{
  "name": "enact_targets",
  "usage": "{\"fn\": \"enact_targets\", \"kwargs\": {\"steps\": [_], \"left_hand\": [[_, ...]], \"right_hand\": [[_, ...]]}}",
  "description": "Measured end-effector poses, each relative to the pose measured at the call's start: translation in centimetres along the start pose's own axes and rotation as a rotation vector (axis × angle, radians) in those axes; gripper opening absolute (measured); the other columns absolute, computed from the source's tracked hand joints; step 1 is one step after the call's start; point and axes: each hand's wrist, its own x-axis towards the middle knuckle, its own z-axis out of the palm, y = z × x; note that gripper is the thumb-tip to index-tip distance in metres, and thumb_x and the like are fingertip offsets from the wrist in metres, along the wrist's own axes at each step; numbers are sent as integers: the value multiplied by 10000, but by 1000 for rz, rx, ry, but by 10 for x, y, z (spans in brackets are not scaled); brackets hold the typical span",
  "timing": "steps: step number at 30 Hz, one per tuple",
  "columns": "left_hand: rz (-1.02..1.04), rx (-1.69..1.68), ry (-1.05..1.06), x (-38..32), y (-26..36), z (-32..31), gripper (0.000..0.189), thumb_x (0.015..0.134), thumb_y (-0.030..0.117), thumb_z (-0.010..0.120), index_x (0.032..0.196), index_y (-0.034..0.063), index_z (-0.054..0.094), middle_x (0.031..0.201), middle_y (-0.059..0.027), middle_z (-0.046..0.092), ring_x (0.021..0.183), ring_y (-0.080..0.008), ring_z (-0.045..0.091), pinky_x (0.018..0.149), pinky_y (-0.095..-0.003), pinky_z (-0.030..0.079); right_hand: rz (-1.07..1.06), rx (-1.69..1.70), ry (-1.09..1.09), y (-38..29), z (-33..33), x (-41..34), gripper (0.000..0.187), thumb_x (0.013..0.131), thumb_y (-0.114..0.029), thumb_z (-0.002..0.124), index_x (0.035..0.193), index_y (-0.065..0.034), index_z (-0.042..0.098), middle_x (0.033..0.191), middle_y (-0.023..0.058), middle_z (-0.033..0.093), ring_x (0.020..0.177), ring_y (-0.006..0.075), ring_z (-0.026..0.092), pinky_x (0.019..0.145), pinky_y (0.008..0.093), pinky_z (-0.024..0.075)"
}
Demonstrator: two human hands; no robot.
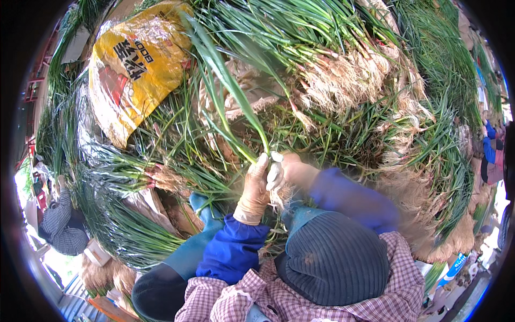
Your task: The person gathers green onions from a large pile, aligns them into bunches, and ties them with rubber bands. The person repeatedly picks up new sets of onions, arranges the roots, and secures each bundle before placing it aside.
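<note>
My left hand (pixel 254 189), in a pale glove with a blue sleeve, grips the lower stems of some green allium plants (pixel 241 100), long leaves pointing away from me. My right hand (pixel 293 167) is right beside it, blurred; its fingers are mostly hidden behind the pale fingertips at the stems, so its grip cannot be told. Whitish roots (pixel 279 195) hang below the hands. Beyond them lies a large pile of similar plants (pixel 338 76) with pale roots and reddish stem bases.
A yellow printed plastic sack (pixel 141 60) lies at upper left. A small bunch (pixel 161 177) rests left of my hands. More plants are heaped at right (pixel 454 161). Loose leaves cover the ground ahead. Other people sit at far left (pixel 64 225) and far right (pixel 493 155).
</note>
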Motion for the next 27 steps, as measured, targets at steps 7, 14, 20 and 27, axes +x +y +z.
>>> {"fn": "enact_targets", "kwargs": {"steps": [7,14,20,27], "left_hand": [[39,138,52,29,21,-9,426,1006,425,456,710,118,476,618,-3,410,480,-148,401,481,-288,379],[-105,389,209,48,32,-32,182,918,157,649,1057,41,674,788,21,648,550,-50,520,471,-189,369],[-40,415,282,29,7,-43,98,891,152,685,919,62,658,668,43,586,506,-40,450,458,-190,320],[-142,301,263,16,1,-45,85,867,137,689,912,82,642,672,51,577,522,-50,478,470,-199,390]], "right_hand": [[266,-160,763,0,-114,-46,321,905,-415,561,901,-114,674,777,56,687,622,240,655,567,408,511],[-230,67,244,-15,-57,-67,342,854,-492,563,814,-169,668,726,60,636,696,280,651,623,402,514],[-173,195,636,-16,-55,-54,322,861,-434,606,817,-116,635,760,71,661,691,266,656,606,374,497],[-31,1181,488,0,-39,-26,293,928,-353,609,935,-62,646,718,29,637,604,125,599,561,264,485]]}}
